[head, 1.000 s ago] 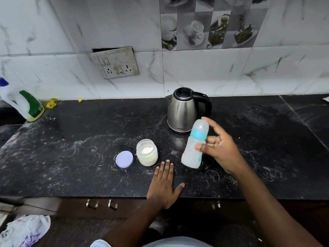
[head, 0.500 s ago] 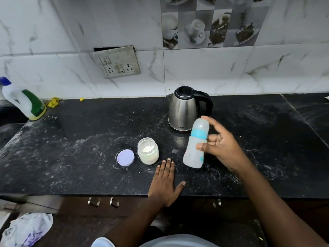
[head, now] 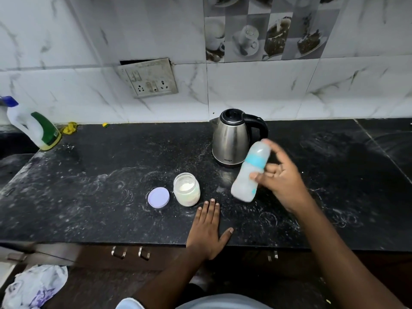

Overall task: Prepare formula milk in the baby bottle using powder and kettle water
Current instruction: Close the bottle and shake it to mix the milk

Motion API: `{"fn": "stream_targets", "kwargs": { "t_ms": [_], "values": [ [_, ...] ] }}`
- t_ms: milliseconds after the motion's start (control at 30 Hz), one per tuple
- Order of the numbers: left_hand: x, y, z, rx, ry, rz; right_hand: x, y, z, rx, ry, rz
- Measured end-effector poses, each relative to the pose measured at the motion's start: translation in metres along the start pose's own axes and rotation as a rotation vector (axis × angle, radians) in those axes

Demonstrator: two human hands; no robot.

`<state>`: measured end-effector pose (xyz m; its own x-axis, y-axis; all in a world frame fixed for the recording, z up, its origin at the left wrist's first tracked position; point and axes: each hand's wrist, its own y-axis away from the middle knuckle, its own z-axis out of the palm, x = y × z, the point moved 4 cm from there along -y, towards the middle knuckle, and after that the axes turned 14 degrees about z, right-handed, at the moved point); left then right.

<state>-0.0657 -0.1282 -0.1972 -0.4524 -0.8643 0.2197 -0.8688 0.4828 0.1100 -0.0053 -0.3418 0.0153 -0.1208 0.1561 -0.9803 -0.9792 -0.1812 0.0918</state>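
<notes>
1. Black stone countertop (head: 89,197): centre, smeared white.
2. White cleaner bottle (head: 33,128), blue cap, green label: 9 o'clock.
3. Yellow scrap (head: 70,127): just beside the bottle.
4. Socket plate (head: 149,78): wall, 11 o'clock, askew.
5. Cup-pattern tiles (head: 267,30): 1 o'clock.
6. Cabinet handles (head: 130,252): 7 o'clock.
7. Crumpled white-purple bag (head: 33,286): 8 o'clock, below the counter.
</notes>
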Motion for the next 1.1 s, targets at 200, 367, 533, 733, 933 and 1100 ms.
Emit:
{"fn": "stream_targets", "kwargs": {
  "t_ms": [200,367,533,733,933,1100],
  "values": [
    [0.001,-0.001,0.0,0.003,0.007,-0.006,0.01,0.002,0.011,-0.031,0.144,-0.025],
    [0.0,0.0,-0.001,0.007,0.01,-0.009,0.025,0.003,0.014,0.043,0.342,-0.089],
    [0.0,0.0,0.0,0.016,0.006,-0.009,0.056,0.0,0.003,0.181,0.449,-0.134],
    [0.0,-0.001,-0.001,0.015,-0.009,-0.005,0.098,-0.014,-0.002,0.282,0.557,-0.057],
    [0.003,0.0,-0.005,0.009,-0.006,-0.006,0.12,-0.025,0.002,0.3,0.623,-0.028],
    [0.004,0.001,-0.007,-0.003,-0.013,-0.01,0.127,-0.031,-0.001,0.322,0.617,0.004]
  ]
}}
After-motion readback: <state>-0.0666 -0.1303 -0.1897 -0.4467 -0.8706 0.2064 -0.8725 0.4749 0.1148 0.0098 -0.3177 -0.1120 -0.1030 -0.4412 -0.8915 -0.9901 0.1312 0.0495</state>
